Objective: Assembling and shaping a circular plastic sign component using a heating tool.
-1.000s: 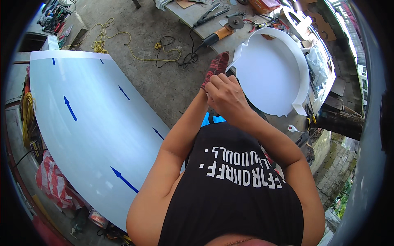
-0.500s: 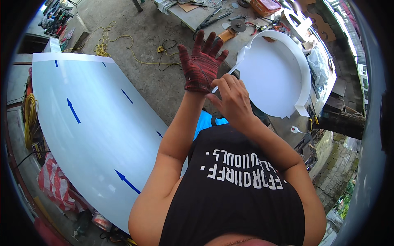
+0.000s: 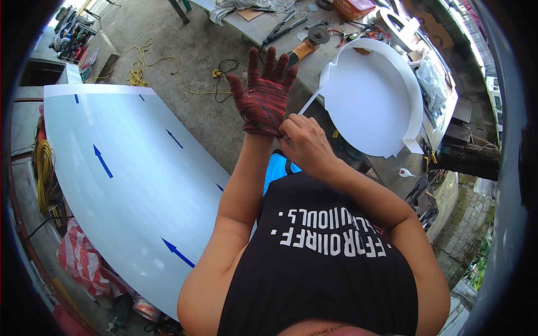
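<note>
My left hand (image 3: 268, 92) is raised palm toward me with its fingers spread, wearing a red and black knitted work glove (image 3: 259, 115). A thin dark thread lies slanting across the glove's palm. My bare right hand (image 3: 307, 140) pinches the glove's cuff at the left wrist, its fingers closed together; the fingertips are partly hidden. Just beyond the right hand, a round white shape with an upright rim (image 3: 370, 101) rests on the worktable, one thin strip end sticking out toward my hands. An orange angle grinder (image 3: 302, 51) lies on the table past the gloved fingertips.
A large pale sheet with blue arrows (image 3: 129, 179) stretches along my left. Yellow cord (image 3: 137, 73) snakes over the concrete floor (image 3: 185, 45). Pliers, a red container (image 3: 354, 8) and a clear plastic bag (image 3: 431, 84) crowd the worktable. A red-and-white striped bag (image 3: 84, 257) sits at lower left.
Both hands have shifted slightly left and nearer to me. The right fingers have closed in on the glove's cuff, and the left fingers are spread more upright.
</note>
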`<state>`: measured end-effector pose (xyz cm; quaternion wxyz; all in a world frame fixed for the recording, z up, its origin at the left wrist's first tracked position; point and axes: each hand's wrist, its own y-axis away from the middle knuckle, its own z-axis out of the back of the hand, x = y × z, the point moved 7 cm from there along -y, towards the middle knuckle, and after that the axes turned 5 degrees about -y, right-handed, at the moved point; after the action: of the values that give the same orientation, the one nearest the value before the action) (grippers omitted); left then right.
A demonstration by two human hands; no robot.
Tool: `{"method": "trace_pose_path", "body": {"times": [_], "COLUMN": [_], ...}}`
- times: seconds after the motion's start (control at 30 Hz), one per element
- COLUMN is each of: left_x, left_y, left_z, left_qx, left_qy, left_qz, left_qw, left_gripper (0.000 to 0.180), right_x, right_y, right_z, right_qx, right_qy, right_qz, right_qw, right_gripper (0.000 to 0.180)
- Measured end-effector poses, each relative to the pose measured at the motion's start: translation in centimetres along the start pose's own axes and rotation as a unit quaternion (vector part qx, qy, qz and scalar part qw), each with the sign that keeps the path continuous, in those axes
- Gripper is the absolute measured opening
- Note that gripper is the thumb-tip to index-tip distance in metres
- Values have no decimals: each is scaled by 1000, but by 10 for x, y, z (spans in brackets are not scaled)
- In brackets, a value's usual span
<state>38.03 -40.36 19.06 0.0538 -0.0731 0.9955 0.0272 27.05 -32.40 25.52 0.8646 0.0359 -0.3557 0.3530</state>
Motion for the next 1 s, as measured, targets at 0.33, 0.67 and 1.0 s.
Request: {"method": "trace_pose_path", "body": {"times": [0.33,0.67,1.0], "left_x": [-8,-33,-53], "left_y": [-7,-35,-175], "left_z": [12,83,199], "left_qx": [-6,-162,-252], "left_qy": [-129,-316,-559], "left_qz": [-31,-87,-10], "left_qw": [991,931,790], "left_gripper": [59,13,16], "right_x": [-35,-151,-237], "right_y": [-9,7,0], "right_z": [-6,35,54], "right_qx": [69,93,82], "right_qy": [-120,-126,-149], "right_qz": [-37,-72,-219], "right_qw": [990,985,961], "right_gripper": [13,9,9]}}
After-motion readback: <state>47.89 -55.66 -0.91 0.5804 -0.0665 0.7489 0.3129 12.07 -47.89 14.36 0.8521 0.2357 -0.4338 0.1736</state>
